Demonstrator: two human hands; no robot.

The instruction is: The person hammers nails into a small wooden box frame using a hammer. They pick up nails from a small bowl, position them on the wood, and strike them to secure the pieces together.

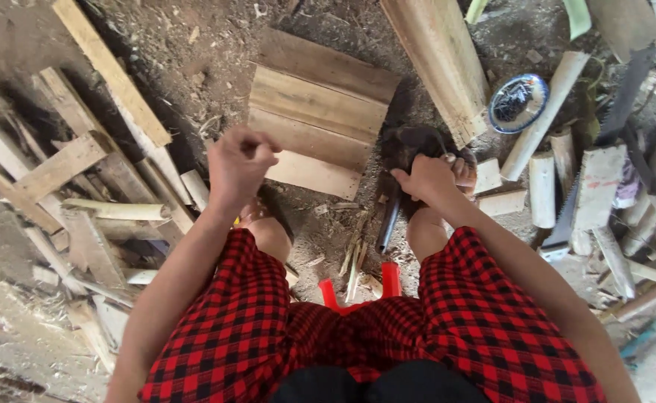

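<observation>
Seemingly, the right hand [426, 179] grips a dark curved metal blade [390, 216]; the left hand [238, 160] is fisted, empty. A slip could nick the knees.

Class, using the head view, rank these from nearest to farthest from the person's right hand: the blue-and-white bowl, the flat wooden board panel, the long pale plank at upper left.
From the right hand:
1. Flat wooden board panel, just left of it.
2. Blue-and-white bowl, up to the right.
3. Long pale plank, far upper left.
</observation>
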